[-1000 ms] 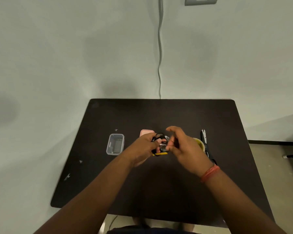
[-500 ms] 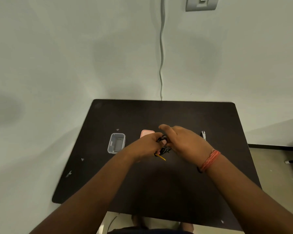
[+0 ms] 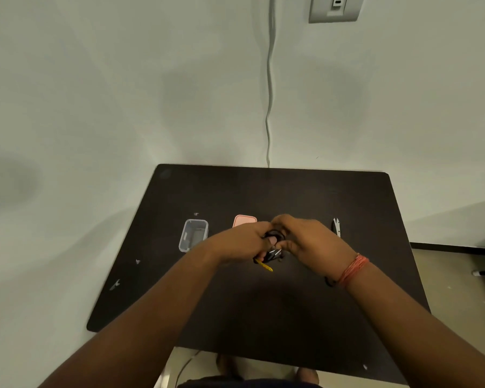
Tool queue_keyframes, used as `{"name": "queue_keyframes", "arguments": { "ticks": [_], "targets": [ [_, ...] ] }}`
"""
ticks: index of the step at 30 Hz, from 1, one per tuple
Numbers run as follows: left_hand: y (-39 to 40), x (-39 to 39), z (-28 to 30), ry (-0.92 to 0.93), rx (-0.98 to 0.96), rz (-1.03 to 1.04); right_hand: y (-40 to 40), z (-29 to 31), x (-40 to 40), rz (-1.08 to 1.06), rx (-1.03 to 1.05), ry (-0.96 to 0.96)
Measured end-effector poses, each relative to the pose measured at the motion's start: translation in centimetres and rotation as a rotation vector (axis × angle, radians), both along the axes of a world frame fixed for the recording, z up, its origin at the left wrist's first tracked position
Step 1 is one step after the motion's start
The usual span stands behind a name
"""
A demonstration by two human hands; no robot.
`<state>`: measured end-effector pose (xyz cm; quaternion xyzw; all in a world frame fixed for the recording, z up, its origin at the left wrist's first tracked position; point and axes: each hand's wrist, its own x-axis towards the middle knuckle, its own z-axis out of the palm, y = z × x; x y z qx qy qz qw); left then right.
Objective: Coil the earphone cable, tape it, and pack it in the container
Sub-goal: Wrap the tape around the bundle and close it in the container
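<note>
Both hands meet over the middle of the black table (image 3: 263,309). My left hand (image 3: 242,242) grips a coiled black earphone cable (image 3: 273,236), and a yellow strip (image 3: 264,266) hangs below that hand. My right hand (image 3: 310,239) is closed on the same coil from the right, fingers curled over it. The small clear plastic container (image 3: 193,235) stands open to the left of my hands. Its pink lid (image 3: 244,220) lies just behind my left hand, partly hidden. The tape roll is hidden behind my right hand.
Small scissors (image 3: 336,226) lie on the table to the right of my right hand. A few pale scraps (image 3: 137,261) dot the table's left side. A grey cord (image 3: 269,107) hangs down the wall behind the table, under a wall socket (image 3: 335,8).
My right hand has swung left and down over the coil, covering the yellow tape roll. The left hand has kept its hold. The camera has tilted slightly.
</note>
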<state>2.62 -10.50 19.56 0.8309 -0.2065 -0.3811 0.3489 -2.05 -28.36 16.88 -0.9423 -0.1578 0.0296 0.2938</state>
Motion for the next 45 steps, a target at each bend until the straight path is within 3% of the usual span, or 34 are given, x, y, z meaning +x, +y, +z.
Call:
{"name": "queue_keyframes", "arguments": {
  "ticks": [3, 7, 18, 25, 33, 38, 45],
  "targets": [
    [0.3, -0.3, -0.4, 0.112, -0.058, 0.063, -0.3, -0.2, -0.6, 0.006, 0.023, 0.042],
    [0.3, -0.9, -0.9, 0.125, -0.162, 0.176, -0.6, 0.1, -1.0, 0.002, 0.041, 0.021],
    [-0.7, -1.9, -0.8, -0.32, -0.034, 0.001, -0.9, 0.1, -1.6, -0.011, 0.085, -0.008],
    [-0.9, -2.1, -1.2, -0.408, 0.137, -0.129, -1.4, -0.5, -1.8, -0.015, 0.142, -0.003],
    [-0.5, -2.7, -2.2, -0.397, -0.041, 0.1, 0.4, -1.6, -2.7, -0.231, 0.491, 0.013],
    [0.1, -3.1, -2.6, -0.468, 0.021, 0.107, 0.8, -2.6, -2.7, -0.23, 0.676, 0.162],
    [2.1, -3.0, -3.6, -0.401, -0.012, 0.185, 2.8, -3.7, -1.3, -0.182, 0.627, 0.206]
  ]
}}
